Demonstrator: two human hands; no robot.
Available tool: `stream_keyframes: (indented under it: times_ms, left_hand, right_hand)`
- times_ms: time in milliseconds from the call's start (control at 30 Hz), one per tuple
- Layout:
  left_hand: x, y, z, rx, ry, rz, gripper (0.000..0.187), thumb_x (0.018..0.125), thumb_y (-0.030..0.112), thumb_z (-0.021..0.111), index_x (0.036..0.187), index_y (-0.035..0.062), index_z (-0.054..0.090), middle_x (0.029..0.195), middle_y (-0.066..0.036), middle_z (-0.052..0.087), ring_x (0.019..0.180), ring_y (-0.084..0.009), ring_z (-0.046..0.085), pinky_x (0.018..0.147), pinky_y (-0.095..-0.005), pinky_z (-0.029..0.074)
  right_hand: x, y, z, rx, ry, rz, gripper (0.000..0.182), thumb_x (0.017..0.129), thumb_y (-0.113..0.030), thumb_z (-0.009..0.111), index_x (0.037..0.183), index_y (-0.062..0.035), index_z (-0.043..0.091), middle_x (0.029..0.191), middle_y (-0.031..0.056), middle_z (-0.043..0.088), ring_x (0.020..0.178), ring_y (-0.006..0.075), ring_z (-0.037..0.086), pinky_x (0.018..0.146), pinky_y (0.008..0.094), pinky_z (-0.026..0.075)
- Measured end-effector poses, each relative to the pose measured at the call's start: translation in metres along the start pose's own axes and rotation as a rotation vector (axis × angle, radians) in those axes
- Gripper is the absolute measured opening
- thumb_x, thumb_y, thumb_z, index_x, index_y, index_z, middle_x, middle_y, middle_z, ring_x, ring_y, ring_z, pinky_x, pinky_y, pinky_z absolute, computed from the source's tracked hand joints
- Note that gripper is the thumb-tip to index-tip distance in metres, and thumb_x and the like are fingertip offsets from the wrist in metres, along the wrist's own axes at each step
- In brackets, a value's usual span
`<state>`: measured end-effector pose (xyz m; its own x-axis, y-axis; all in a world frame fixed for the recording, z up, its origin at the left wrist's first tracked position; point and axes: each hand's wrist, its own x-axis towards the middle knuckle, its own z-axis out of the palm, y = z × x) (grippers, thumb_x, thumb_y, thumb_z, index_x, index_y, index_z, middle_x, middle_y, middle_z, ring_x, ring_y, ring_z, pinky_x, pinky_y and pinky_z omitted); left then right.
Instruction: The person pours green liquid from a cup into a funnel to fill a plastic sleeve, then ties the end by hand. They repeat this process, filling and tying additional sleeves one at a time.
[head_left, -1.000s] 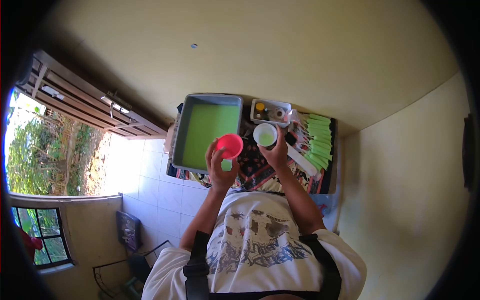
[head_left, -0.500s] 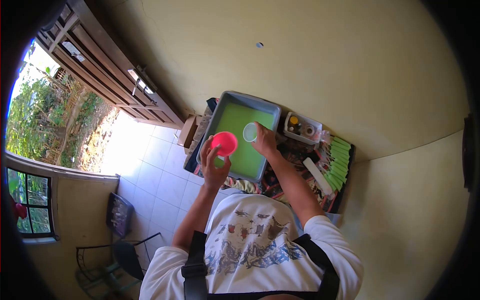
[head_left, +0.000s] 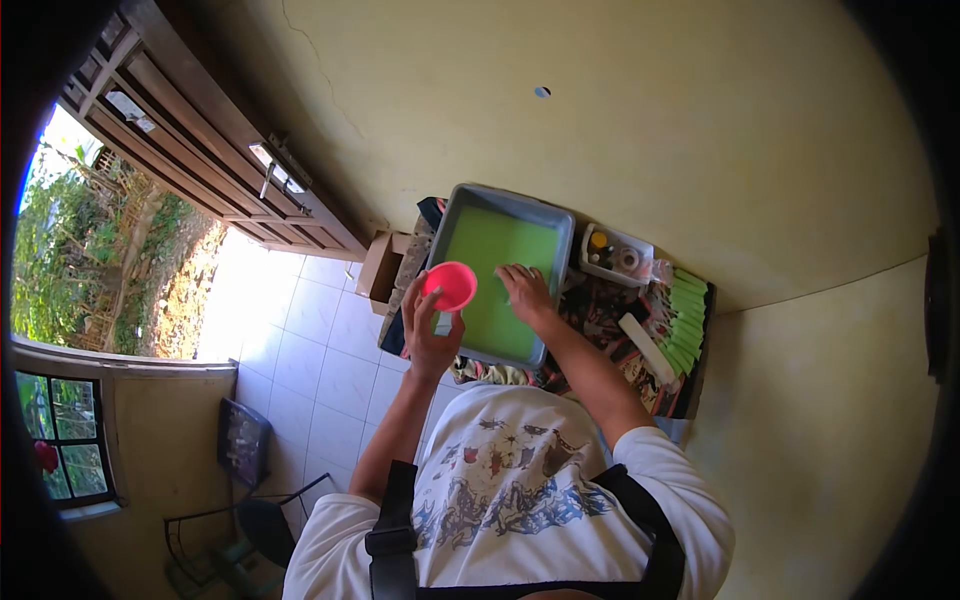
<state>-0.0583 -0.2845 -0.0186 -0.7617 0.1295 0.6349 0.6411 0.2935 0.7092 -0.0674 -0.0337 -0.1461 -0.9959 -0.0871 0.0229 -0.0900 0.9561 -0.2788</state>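
Observation:
My left hand (head_left: pixel 430 335) is closed around a bright pink funnel (head_left: pixel 450 287), its round mouth facing up over the near left part of a grey tub (head_left: pixel 562 245). The funnel's lower end is hidden by my fingers; something pale shows below it. Green liquid (head_left: pixel 500 235) fills much of the tub. My right hand (head_left: pixel 526 296) reaches down to the liquid, fingers bent, with the small translucent cup mostly hidden beneath it.
Right of the tub, a white basket (head_left: pixel 617 255) holds small bottles and a roll of tape. Several filled green plastic tubes (head_left: pixel 685 320) lie beside a long white box (head_left: pixel 648 348) on a patterned cloth. A cardboard box (head_left: pixel 380 268) stands to the left, near an open wooden door (head_left: pixel 220 140).
My right hand has lowered toward the green liquid, and the cup it held upright is now mostly out of sight. My left hand keeps the pink funnel in nearly the same place.

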Motion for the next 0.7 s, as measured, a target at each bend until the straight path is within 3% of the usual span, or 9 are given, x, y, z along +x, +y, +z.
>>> stream_keyframes:
  times_ms: [67,167,267,367,467,633,667,700]
  left_hand:
    - [0.000,-0.001,0.001,-0.003,0.003,-0.003,0.073,0.078,-0.011,0.082,0.144,0.0094,0.057,0.158,-0.026,0.047,0.143,-0.0481,0.055,0.110,-0.0561,0.057]
    - [0.001,-0.003,0.000,0.001,0.013,-0.004,0.073,0.078,-0.010,0.082,0.144,0.0090,0.057,0.158,-0.026,0.047,0.143,-0.0478,0.055,0.111,-0.0560,0.057]
    - [-0.003,-0.003,0.001,0.007,0.021,-0.006,0.073,0.078,-0.010,0.082,0.144,0.0087,0.057,0.157,-0.026,0.048,0.143,-0.0477,0.054,0.112,-0.0557,0.056]
    - [0.000,-0.002,0.007,-0.006,0.021,-0.009,0.073,0.078,-0.010,0.081,0.144,0.0086,0.056,0.157,-0.026,0.048,0.144,-0.0480,0.054,0.113,-0.0555,0.056]
    - [0.004,0.011,0.017,-0.027,0.004,0.006,0.073,0.078,-0.010,0.079,0.144,0.0079,0.055,0.157,-0.027,0.048,0.144,-0.0486,0.054,0.113,-0.0558,0.055]
    - [0.017,0.041,0.050,-0.133,-0.021,0.082,0.073,0.076,-0.012,0.077,0.143,0.0067,0.055,0.158,-0.030,0.048,0.143,-0.0499,0.055,0.113,-0.0563,0.054]
    - [0.017,0.044,0.056,-0.124,-0.093,0.129,0.079,0.080,-0.015,0.074,0.150,0.0098,0.048,0.164,-0.027,0.039,0.149,-0.0469,0.049,0.101,-0.0476,0.066]
    - [0.018,0.050,0.063,-0.146,-0.093,0.123,0.077,0.078,-0.014,0.074,0.148,0.0089,0.050,0.162,-0.028,0.043,0.147,-0.0477,0.051,0.106,-0.0499,0.061]
  right_hand:
    - [0.000,-0.001,0.003,0.048,0.041,-0.019,0.063,0.091,-0.005,0.067,0.153,-0.0082,0.053,0.152,0.0137,0.061,0.144,0.0323,0.056,0.121,0.0512,0.042]
    - [-0.006,-0.014,-0.016,0.437,0.120,0.084,0.078,0.080,-0.007,0.083,0.152,-0.0066,0.054,0.148,0.0177,0.065,0.136,0.0377,0.062,0.115,0.0500,0.050]
    - [-0.013,-0.023,-0.044,0.610,0.223,0.169,0.093,0.071,-0.011,0.095,0.153,-0.0055,0.052,0.145,0.0200,0.066,0.130,0.0378,0.067,0.109,0.0482,0.056]
    - [-0.027,-0.022,-0.065,0.744,0.345,0.131,0.093,0.074,-0.014,0.095,0.156,-0.0058,0.051,0.146,0.0190,0.066,0.132,0.0316,0.068,0.110,0.0450,0.056]
    - [-0.051,-0.036,-0.131,0.746,0.444,0.207,0.095,0.076,-0.013,0.096,0.158,-0.0047,0.049,0.145,0.0183,0.066,0.132,0.0283,0.068,0.112,0.0429,0.054]
    - [-0.089,-0.032,-0.214,0.684,0.694,0.123,0.094,0.078,-0.015,0.094,0.159,-0.0051,0.048,0.143,0.0213,0.067,0.132,0.0356,0.067,0.112,0.0441,0.053]
    - [-0.098,-0.034,-0.236,0.623,0.704,0.117,0.093,0.079,-0.015,0.094,0.159,-0.0051,0.048,0.144,0.0215,0.067,0.133,0.0361,0.067,0.112,0.0447,0.053]
    - [-0.106,-0.033,-0.253,0.562,0.713,0.112,0.093,0.079,-0.015,0.094,0.160,-0.0051,0.048,0.145,0.0218,0.066,0.133,0.0366,0.067,0.113,0.0452,0.053]
